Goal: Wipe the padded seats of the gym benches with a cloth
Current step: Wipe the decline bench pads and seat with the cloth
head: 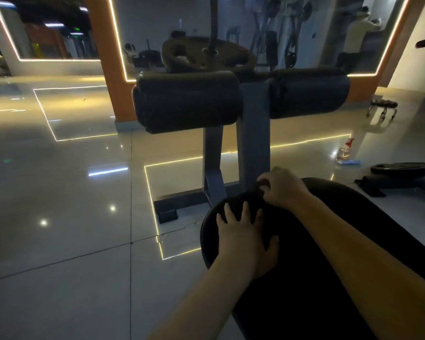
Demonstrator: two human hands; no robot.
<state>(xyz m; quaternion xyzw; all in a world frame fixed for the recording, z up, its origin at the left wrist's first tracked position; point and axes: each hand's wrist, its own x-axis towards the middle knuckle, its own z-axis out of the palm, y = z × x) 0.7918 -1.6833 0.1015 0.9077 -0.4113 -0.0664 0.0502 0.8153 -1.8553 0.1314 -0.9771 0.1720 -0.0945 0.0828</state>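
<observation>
Right hand lies at the front end of the padded seat, fingers curled down around something dark at the pad's edge. Whether this is a cloth or the pad itself cannot be told, so the grip is uncertain. Left hand lies just behind it and apart from it, palm flat on the black pad with fingers straight and spread, holding nothing. Both bare forearms reach in from the lower edge, the right one crossing over the seat. The seat's rounded front end sits against a grey upright post, which rises from a dark base bar on the floor. Near the top of the post, two black roller pads extend left and right. A weight plate sits on a bar behind them. Glossy tiled floor reflects the yellow light strips that edge the wall mirrors. On the floor well to the right stand a clear spray bottle and, beside it, a flat blue item; a second weight plate lies near them.
</observation>
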